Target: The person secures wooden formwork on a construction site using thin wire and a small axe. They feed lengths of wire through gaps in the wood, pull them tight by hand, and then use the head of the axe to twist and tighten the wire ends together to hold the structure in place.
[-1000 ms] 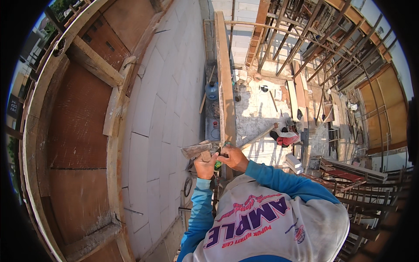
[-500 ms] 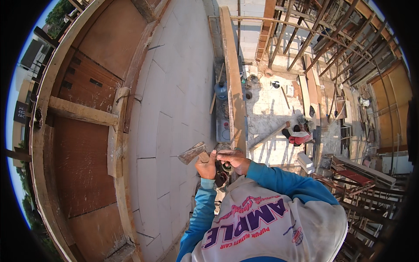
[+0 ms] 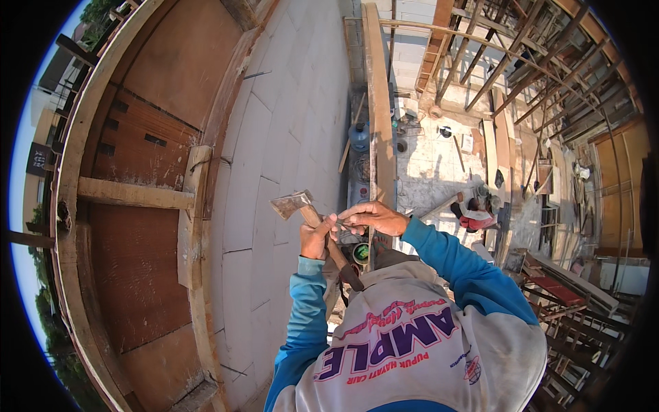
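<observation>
Beside the pale block wall (image 3: 250, 192), a hatchet (image 3: 311, 215) is pointing its head leftward, the left hand (image 3: 316, 237) wrapping tightly round its handle. The right hand (image 3: 379, 218) is hovering beside the left thumb, fingers half bent; whether they're pinching anything, I can't say. Beyond it a long board (image 3: 379, 103) is stretching away.

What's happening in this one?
A person high up beside a pale block wall grips a hatchet by its wooden handle in the left hand, its head pointing up and left. The right hand is close by, its fingertips near the left thumb; whatever is between them is too small to identify. A long wooden beam runs away ahead, and a co-worker is on the floor below.
</observation>
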A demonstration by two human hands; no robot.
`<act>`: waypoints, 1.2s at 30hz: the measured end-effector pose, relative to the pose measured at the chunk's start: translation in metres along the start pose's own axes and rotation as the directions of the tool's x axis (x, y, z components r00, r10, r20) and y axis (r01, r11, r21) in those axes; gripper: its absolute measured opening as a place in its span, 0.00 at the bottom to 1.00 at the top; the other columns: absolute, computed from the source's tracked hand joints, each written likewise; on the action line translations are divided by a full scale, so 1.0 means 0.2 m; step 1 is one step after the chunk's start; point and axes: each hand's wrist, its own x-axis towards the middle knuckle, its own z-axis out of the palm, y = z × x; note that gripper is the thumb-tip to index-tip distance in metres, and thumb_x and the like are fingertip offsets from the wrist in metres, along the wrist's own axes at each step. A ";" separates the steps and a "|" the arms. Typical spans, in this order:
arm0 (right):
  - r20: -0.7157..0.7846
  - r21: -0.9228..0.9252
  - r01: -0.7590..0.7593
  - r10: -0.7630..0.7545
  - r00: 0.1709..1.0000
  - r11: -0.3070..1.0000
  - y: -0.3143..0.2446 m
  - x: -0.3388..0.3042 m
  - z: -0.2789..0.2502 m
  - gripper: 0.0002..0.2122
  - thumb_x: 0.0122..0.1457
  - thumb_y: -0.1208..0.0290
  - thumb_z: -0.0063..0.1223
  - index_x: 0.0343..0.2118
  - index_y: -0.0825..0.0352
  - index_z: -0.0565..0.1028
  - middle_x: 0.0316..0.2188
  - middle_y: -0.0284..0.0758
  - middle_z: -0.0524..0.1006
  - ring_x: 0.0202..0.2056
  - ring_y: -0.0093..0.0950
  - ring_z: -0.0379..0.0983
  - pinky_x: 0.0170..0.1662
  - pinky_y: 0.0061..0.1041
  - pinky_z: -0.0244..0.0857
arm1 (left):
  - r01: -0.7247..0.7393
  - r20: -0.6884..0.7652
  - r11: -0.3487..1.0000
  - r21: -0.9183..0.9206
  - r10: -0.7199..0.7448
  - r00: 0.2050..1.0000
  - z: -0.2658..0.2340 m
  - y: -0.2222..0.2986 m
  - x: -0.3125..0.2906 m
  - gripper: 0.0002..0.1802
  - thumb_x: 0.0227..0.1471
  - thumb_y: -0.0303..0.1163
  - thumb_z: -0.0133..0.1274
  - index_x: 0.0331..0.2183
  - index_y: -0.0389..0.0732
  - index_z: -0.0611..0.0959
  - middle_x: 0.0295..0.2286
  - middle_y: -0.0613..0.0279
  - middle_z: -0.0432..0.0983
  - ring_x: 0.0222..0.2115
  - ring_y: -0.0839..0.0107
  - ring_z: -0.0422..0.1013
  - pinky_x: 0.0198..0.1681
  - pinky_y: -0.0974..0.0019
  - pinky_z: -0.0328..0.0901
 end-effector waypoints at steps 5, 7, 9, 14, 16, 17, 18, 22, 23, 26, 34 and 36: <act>0.027 -0.271 -0.281 0.299 0.954 0.921 0.07 0.04 -0.09 0.19 0.53 0.54 0.60 0.34 0.68 0.78 0.24 0.31 0.76 0.26 0.21 0.70 0.30 0.21 0.64 | -0.033 0.148 0.981 0.190 0.005 0.989 -0.01 -0.03 0.07 0.13 0.45 0.34 0.64 0.23 0.35 0.78 0.17 0.62 0.72 0.14 0.76 0.67 0.17 0.73 0.62; -0.078 -0.721 0.009 -0.094 0.992 0.693 0.14 0.02 -0.08 0.16 0.50 0.56 0.62 0.30 0.66 0.78 0.23 0.35 0.77 0.26 0.28 0.73 0.28 0.27 0.64 | -0.067 0.196 0.966 0.251 0.017 0.980 -0.01 -0.06 0.11 0.13 0.45 0.33 0.64 0.23 0.34 0.79 0.17 0.62 0.72 0.14 0.76 0.66 0.16 0.73 0.61; -0.022 -0.866 0.093 -0.224 0.974 0.491 0.19 0.03 -0.04 0.13 0.50 0.60 0.60 0.30 0.65 0.76 0.24 0.38 0.77 0.29 0.37 0.74 0.28 0.33 0.65 | 0.012 0.169 0.940 0.340 -0.073 0.983 0.01 -0.06 0.12 0.11 0.46 0.32 0.62 0.24 0.33 0.80 0.16 0.62 0.72 0.12 0.77 0.65 0.14 0.74 0.59; -0.213 -0.961 -0.138 -0.325 0.921 0.240 0.21 0.05 0.04 0.12 0.54 0.62 0.54 0.30 0.68 0.72 0.21 0.42 0.75 0.30 0.41 0.74 0.30 0.36 0.67 | 0.063 0.057 0.984 0.165 -0.074 0.996 0.02 -0.14 0.17 0.11 0.47 0.31 0.61 0.23 0.33 0.81 0.16 0.63 0.72 0.12 0.78 0.64 0.14 0.74 0.58; -0.333 -0.913 -0.245 -0.249 0.909 0.327 0.22 0.06 0.04 0.13 0.55 0.60 0.53 0.29 0.68 0.72 0.20 0.43 0.75 0.29 0.41 0.74 0.30 0.35 0.67 | 0.046 0.050 0.989 0.138 -0.053 0.997 -0.01 -0.17 0.17 0.11 0.47 0.32 0.61 0.22 0.33 0.80 0.16 0.64 0.72 0.12 0.78 0.64 0.14 0.74 0.58; -0.355 -0.912 -0.297 -0.184 0.916 0.282 0.24 0.06 0.02 0.15 0.57 0.58 0.53 0.30 0.69 0.73 0.19 0.41 0.75 0.28 0.37 0.75 0.29 0.32 0.67 | 0.034 0.054 0.992 0.121 -0.041 0.998 -0.01 -0.18 0.16 0.12 0.47 0.32 0.62 0.22 0.34 0.80 0.16 0.64 0.72 0.12 0.78 0.65 0.15 0.74 0.58; -0.378 -0.910 -0.345 -0.118 0.918 0.232 0.27 0.06 -0.01 0.17 0.58 0.56 0.53 0.31 0.70 0.73 0.18 0.39 0.75 0.26 0.34 0.75 0.28 0.30 0.67 | 0.042 0.053 0.992 0.117 -0.049 0.997 -0.02 -0.20 0.16 0.12 0.47 0.32 0.62 0.22 0.34 0.80 0.16 0.64 0.72 0.12 0.78 0.65 0.15 0.74 0.58; -0.187 -0.191 -0.426 0.393 0.900 0.884 0.23 0.03 -0.01 0.23 0.57 0.51 0.55 0.39 0.71 0.74 0.29 0.34 0.77 0.28 0.19 0.72 0.28 0.23 0.66 | -0.059 0.110 0.978 0.201 0.037 0.993 -0.06 -0.22 0.11 0.14 0.47 0.35 0.63 0.20 0.35 0.79 0.16 0.65 0.72 0.13 0.79 0.64 0.15 0.75 0.58; -0.187 -0.191 -0.423 0.390 0.902 0.886 0.26 0.01 -0.03 0.23 0.57 0.51 0.55 0.39 0.71 0.74 0.29 0.34 0.77 0.28 0.19 0.72 0.28 0.23 0.66 | -0.061 0.132 0.971 0.230 0.031 0.991 -0.05 -0.22 0.09 0.15 0.47 0.35 0.63 0.20 0.36 0.78 0.16 0.65 0.71 0.13 0.80 0.64 0.16 0.75 0.58; -0.233 -0.166 -0.440 0.399 0.887 0.882 0.36 -0.03 -0.07 0.19 0.58 0.56 0.55 0.45 0.65 0.73 0.39 0.30 0.73 0.30 0.18 0.69 0.30 0.20 0.67 | -0.060 0.198 0.964 0.260 0.007 0.980 -0.07 -0.21 0.04 0.15 0.46 0.36 0.64 0.21 0.36 0.78 0.15 0.67 0.71 0.14 0.81 0.64 0.16 0.75 0.59; 0.128 -0.158 -0.556 0.575 0.808 0.816 0.37 -0.03 -0.21 0.13 0.59 0.58 0.54 0.34 0.65 0.76 0.29 0.24 0.73 0.33 0.15 0.69 0.33 0.19 0.64 | -0.084 0.394 0.928 0.364 -0.072 0.916 -0.09 -0.26 0.05 0.13 0.45 0.35 0.65 0.25 0.35 0.80 0.21 0.67 0.75 0.22 0.81 0.68 0.25 0.73 0.64; 0.065 -0.324 -0.547 0.595 0.801 0.772 0.40 -0.01 -0.30 0.15 0.56 0.56 0.57 0.34 0.66 0.77 0.30 0.27 0.75 0.34 0.18 0.70 0.35 0.22 0.66 | -0.171 0.430 0.877 0.450 -0.045 0.902 -0.04 -0.26 0.08 0.13 0.46 0.34 0.64 0.29 0.33 0.82 0.24 0.66 0.77 0.26 0.81 0.69 0.30 0.72 0.67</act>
